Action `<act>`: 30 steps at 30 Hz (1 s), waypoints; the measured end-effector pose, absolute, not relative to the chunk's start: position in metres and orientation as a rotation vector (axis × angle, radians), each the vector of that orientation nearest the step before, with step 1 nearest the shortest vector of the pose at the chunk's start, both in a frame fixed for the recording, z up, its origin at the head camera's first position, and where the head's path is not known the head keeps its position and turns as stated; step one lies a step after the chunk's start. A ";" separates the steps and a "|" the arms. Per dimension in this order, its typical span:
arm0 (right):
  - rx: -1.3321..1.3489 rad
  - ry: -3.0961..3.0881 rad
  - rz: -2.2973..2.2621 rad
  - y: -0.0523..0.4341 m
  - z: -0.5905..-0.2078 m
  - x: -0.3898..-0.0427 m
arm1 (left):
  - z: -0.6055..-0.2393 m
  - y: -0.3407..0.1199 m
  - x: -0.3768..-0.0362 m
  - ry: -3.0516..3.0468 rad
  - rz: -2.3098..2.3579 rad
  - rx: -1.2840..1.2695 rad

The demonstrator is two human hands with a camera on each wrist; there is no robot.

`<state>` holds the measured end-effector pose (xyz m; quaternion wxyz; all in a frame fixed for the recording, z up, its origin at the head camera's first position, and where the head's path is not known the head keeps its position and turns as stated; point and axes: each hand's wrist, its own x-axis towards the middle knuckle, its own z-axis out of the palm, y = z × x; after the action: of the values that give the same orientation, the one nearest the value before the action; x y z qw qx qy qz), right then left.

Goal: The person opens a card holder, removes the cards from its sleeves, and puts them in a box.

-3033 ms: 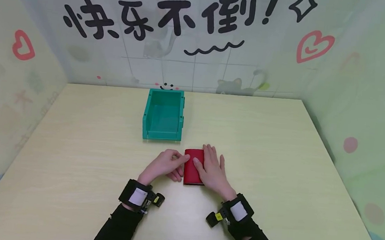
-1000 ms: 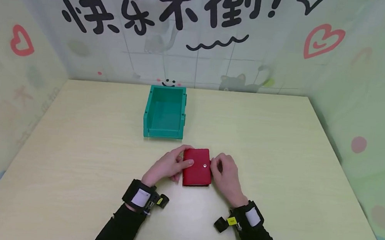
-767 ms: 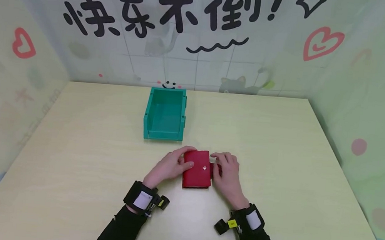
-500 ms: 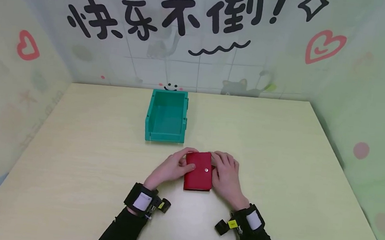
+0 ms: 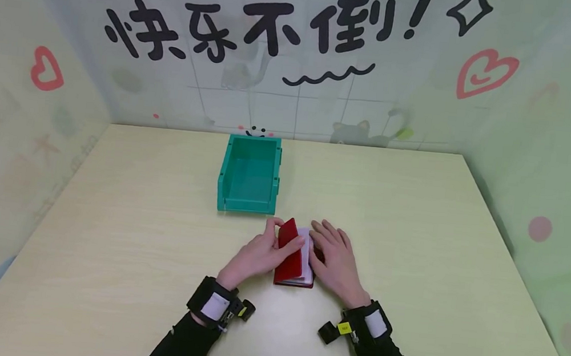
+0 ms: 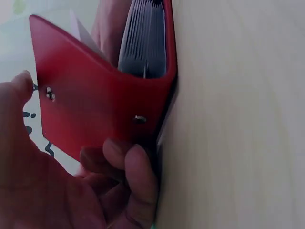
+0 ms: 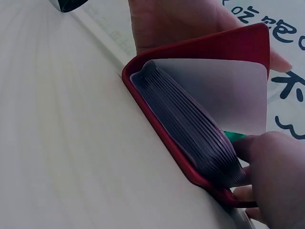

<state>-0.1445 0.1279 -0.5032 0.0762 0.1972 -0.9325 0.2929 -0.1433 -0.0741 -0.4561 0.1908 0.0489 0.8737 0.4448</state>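
A small red card holder [image 5: 287,267] with a snap stud lies part-opened on the table, its front cover raised and tilted leftward. Inside is a thick stack of clear plastic sleeves [image 7: 186,121], one of them standing up along the cover. My left hand [image 5: 255,257] holds the raised cover, thumb at its free edge and other fingers behind, near the spine. At the right side, my right hand [image 5: 338,263] holds the edge of the sleeves and back cover with bent fingers; part of its grip is hidden.
A teal open-topped bin [image 5: 247,204] stands beyond the hands, toward the table's back edge. The pale wooden table [image 5: 130,232] is enclosed by printed cloth walls behind and at both sides. Each wrist wears a black strap with a small camera.
The card holder was first turned with its snap at the right, its cover lying flat. Now my left hand has lifted that cover, showing the sleeves. The right hand stays at the right edge.
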 end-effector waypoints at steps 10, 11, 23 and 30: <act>0.528 -2.725 1.080 0.127 -0.502 -0.144 | -0.456 -0.078 -0.143 2.371 1.312 0.117; 0.529 -2.719 1.086 0.128 -0.502 -0.144 | -0.456 -0.080 -0.144 2.341 1.338 0.134; 0.612 -2.691 1.057 0.130 -0.505 -0.146 | -0.459 -0.100 -0.155 2.025 1.499 0.263; 0.644 -2.558 1.196 0.131 -0.509 -0.150 | -0.461 -0.106 -0.154 1.962 1.576 0.239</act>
<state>-0.1502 0.1312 -0.5093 0.1225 0.2206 -0.8766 0.4098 -0.1535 -0.1057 -0.4613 0.3022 0.0900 0.7398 0.5944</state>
